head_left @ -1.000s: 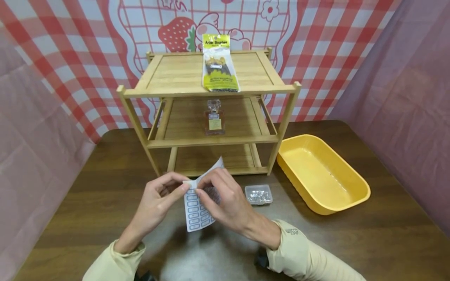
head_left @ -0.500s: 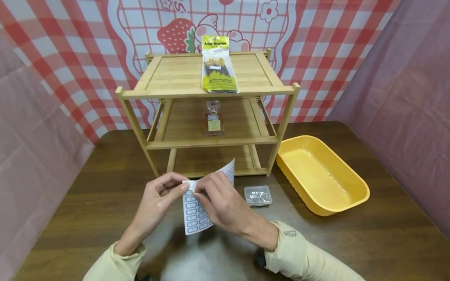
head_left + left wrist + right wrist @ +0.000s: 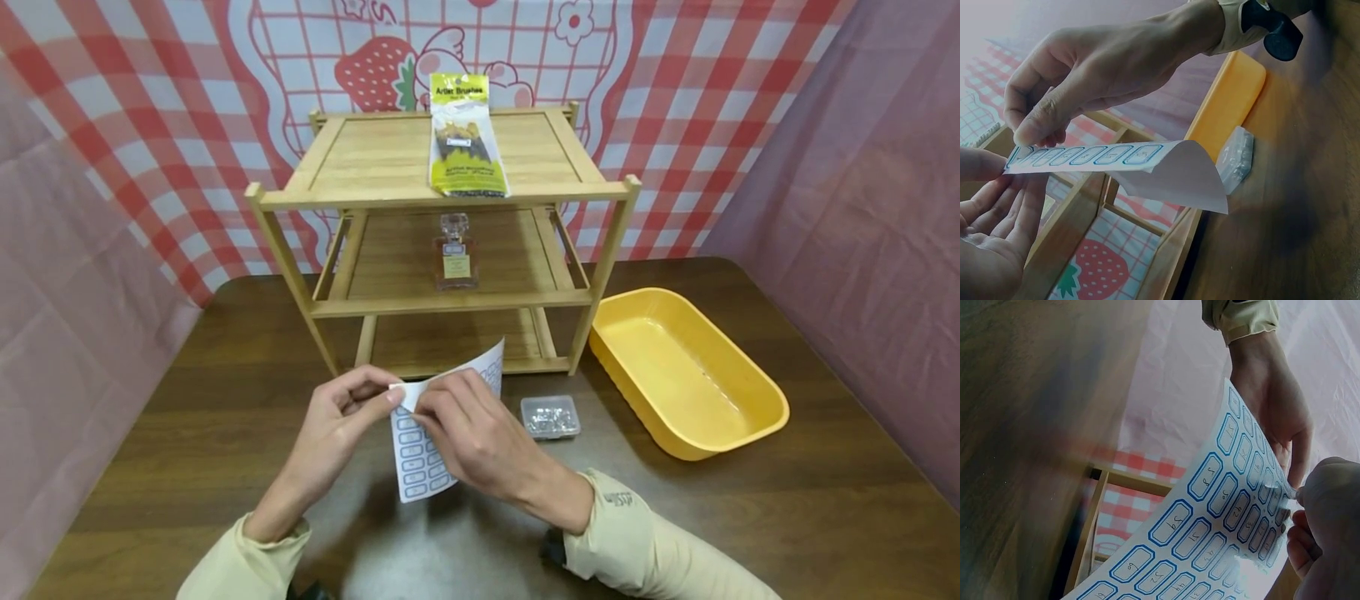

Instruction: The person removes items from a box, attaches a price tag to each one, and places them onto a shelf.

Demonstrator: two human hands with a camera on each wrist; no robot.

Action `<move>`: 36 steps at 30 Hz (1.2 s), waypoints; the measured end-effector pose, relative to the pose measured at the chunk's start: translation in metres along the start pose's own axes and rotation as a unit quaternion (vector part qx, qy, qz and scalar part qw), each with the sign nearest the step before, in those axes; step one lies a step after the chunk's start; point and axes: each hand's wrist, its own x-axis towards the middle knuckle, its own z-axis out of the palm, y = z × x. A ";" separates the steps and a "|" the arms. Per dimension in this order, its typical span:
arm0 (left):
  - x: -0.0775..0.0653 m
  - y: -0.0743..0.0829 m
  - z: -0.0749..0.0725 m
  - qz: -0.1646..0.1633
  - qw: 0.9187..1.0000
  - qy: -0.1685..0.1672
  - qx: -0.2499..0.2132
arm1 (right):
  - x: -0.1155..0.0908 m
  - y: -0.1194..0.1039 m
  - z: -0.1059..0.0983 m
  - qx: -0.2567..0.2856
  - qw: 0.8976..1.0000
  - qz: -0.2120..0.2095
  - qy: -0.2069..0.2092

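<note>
A sheet of sticker labels [image 3: 416, 462] is held up over the table between both hands. Its rows of blue-framed labels carry handwritten numbers, plain in the right wrist view on the sheet [image 3: 1197, 512]. My left hand [image 3: 330, 433] pinches the sheet's top left corner between thumb and finger. Just beside it, my right hand [image 3: 483, 433] has thumb and fingertips pinched at the sheet's top edge, by the first label. In the left wrist view, the right thumb lies on the end label, and the sheet [image 3: 1110, 157] bends downward at its far end. The right fingers hide part of the sheet.
A three-tier wooden rack [image 3: 442, 307] stands behind the hands. On it are a pack of artist brushes [image 3: 468, 171] and a perfume bottle [image 3: 455, 254], each with a label stuck on. A clear plastic box [image 3: 551, 417] and a yellow tray [image 3: 690, 375] lie to the right.
The sheet's far part has swung right and flattened out behind the right hand. The right fingers have drawn together and tilted slightly at the top edge; the left hand stays nearly still.
</note>
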 end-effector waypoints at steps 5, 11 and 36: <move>0.000 0.002 0.001 0.001 1.000 0.000 -0.020 | -0.001 0.001 0.000 0.013 1.000 -0.001 0.006; -0.001 0.003 0.001 -0.010 0.999 -0.007 -0.036 | -0.004 0.002 0.001 0.027 1.000 -0.001 0.008; -0.001 0.000 -0.008 -0.046 0.984 -0.081 -0.148 | 0.000 -0.001 0.005 0.190 0.977 0.071 0.070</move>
